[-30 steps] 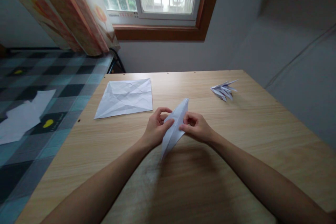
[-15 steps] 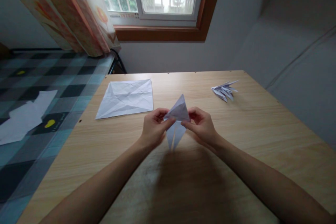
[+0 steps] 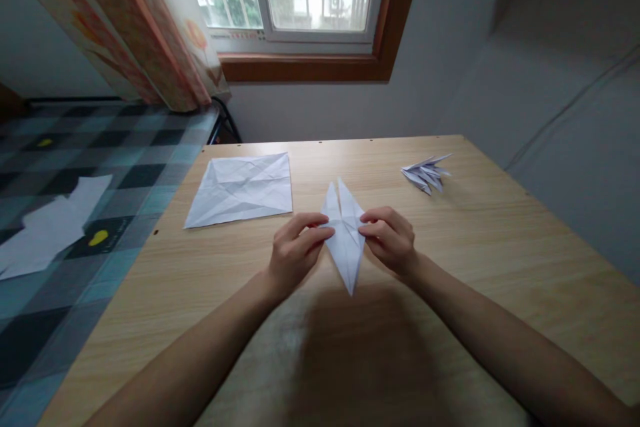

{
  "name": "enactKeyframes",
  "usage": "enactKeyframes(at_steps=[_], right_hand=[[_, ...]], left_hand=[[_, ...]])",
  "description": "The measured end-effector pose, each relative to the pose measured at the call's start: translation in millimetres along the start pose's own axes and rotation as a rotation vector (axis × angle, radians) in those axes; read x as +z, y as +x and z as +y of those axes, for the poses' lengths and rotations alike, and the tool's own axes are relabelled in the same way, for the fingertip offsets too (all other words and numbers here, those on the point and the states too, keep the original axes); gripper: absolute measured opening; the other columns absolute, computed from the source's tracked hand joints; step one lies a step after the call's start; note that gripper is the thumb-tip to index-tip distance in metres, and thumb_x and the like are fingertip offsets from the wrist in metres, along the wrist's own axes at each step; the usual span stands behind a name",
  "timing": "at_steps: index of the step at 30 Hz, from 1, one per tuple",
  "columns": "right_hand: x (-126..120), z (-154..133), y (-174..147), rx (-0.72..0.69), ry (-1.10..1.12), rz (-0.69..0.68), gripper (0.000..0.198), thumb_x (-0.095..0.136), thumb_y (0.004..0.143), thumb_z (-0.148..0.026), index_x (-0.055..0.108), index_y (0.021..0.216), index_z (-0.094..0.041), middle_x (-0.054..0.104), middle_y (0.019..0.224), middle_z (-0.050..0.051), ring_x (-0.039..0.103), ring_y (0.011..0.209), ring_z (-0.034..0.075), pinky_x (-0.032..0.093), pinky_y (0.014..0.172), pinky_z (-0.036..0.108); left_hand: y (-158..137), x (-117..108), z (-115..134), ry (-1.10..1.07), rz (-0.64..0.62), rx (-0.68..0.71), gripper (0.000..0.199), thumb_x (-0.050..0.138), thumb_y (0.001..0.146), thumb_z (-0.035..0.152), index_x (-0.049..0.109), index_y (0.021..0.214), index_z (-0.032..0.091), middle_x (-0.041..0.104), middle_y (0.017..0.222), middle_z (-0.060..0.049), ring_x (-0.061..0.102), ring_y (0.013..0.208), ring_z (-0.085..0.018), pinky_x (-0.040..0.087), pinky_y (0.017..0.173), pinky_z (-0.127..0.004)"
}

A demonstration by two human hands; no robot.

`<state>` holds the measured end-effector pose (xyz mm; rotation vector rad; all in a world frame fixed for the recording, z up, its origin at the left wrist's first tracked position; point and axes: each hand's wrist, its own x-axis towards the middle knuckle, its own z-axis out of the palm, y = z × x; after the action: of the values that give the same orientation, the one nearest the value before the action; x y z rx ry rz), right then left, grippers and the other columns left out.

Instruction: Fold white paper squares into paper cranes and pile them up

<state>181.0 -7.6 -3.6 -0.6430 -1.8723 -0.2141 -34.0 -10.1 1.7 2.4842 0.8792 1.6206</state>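
A white folded paper piece (image 3: 345, 240) shaped like a long diamond lies over the wooden table (image 3: 500, 267), with two points toward the window and one point toward me. My left hand (image 3: 295, 250) pinches its left corner with thumb and fingers. My right hand (image 3: 390, 237) pinches its right corner in the same way. The paper is stretched flat between both hands.
A creased square sheet of white paper (image 3: 240, 188) lies flat at the table's back left. A finished folded paper figure (image 3: 427, 171) rests at the back right. Left of the table is a checked bed cover (image 3: 75, 173) with loose white paper (image 3: 50, 223). A wall runs along the right.
The paper piece has been turned over between my hands: a second ago it stood slanted as a narrow blade, now it faces up with the split points away from me.
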Motion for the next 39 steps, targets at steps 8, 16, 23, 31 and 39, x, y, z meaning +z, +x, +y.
enactKeyframes(at_steps=[8, 16, 23, 31, 39], right_hand=[[3, 15, -6, 0.372, 0.156, -0.538, 0.018, 0.052, 0.078, -0.004, 0.062, 0.079, -0.019, 0.066, 0.079, 0.005, 0.059, 0.079, 0.02, 0.048, 0.077, 0.034], [11, 12, -5, 0.432, 0.082, -0.631, 0.043, 0.051, 0.085, -0.011, 0.057, 0.127, -0.016, 0.063, 0.093, 0.008, 0.057, 0.088, 0.023, 0.047, 0.084, 0.038], [9, 18, -6, 0.388, -0.047, -0.665, 0.025, 0.051, 0.081, -0.006, 0.068, 0.096, -0.016, 0.063, 0.094, 0.01, 0.057, 0.093, 0.024, 0.048, 0.085, 0.038], [1, 22, -10, 0.414, -0.016, -0.588, 0.016, 0.056, 0.077, -0.008, 0.069, 0.08, -0.018, 0.068, 0.091, 0.008, 0.059, 0.086, 0.023, 0.048, 0.081, 0.037], [3, 22, -11, 0.599, 0.049, -0.433, 0.039, 0.053, 0.069, -0.004, 0.065, 0.105, -0.016, 0.065, 0.094, 0.008, 0.059, 0.085, 0.022, 0.05, 0.078, 0.037]], left_hand=[[-3, 3, -19, 0.138, -0.478, -0.171, 0.022, 0.054, 0.08, 0.005, 0.07, 0.077, 0.019, 0.073, 0.093, -0.004, 0.062, 0.093, -0.022, 0.05, 0.09, -0.042], [3, 1, 0, 0.303, -0.695, -0.114, 0.02, 0.056, 0.09, 0.031, 0.068, 0.101, 0.019, 0.065, 0.102, -0.009, 0.057, 0.098, -0.026, 0.045, 0.088, -0.043], [1, 3, 1, 0.342, -0.733, -0.086, 0.029, 0.05, 0.095, 0.028, 0.066, 0.12, 0.03, 0.063, 0.112, -0.009, 0.055, 0.104, -0.027, 0.043, 0.09, -0.044], [3, 2, 7, 0.34, -0.78, -0.152, 0.049, 0.064, 0.084, 0.056, 0.063, 0.124, 0.027, 0.061, 0.121, -0.011, 0.053, 0.111, -0.031, 0.041, 0.095, -0.048], [2, 2, 5, 0.256, -0.742, -0.229, 0.059, 0.068, 0.076, 0.065, 0.06, 0.109, 0.017, 0.062, 0.118, -0.013, 0.054, 0.111, -0.031, 0.04, 0.097, -0.046]])
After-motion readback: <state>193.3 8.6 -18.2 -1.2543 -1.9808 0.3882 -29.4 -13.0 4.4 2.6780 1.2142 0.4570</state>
